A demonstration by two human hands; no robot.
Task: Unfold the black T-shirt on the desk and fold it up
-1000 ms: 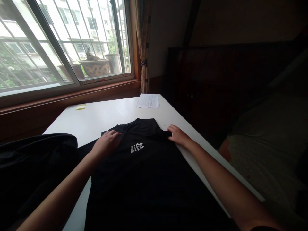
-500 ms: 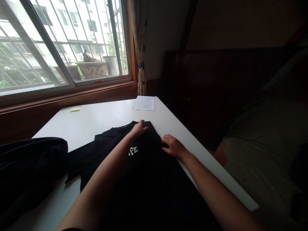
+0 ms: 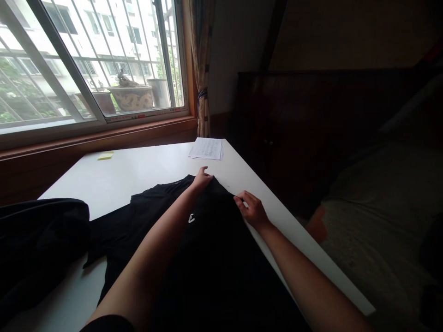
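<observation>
A black T-shirt (image 3: 214, 249) with a small white print lies spread over the white table (image 3: 138, 166), its collar side away from me. At its far edge, near the shoulder, my left hand (image 3: 202, 179) pinches the cloth, the index finger or thumb sticking up. My right hand (image 3: 252, 210) grips the shirt's right edge between thumb and fingers, near the table's right side. My left forearm crosses above the shirt and hides part of the print.
Another dark garment (image 3: 41, 240) is heaped at the left. Papers (image 3: 206, 148) lie at the table's far corner, yellow notes (image 3: 105, 156) at the far left. A person's hand (image 3: 316, 226) is beyond the right edge. The window (image 3: 114, 60) stands behind.
My left hand has moved slightly forward to the shirt's far edge. My right hand has shifted slightly right and pinches the edge, drawing it outward. Less of the white print shows.
</observation>
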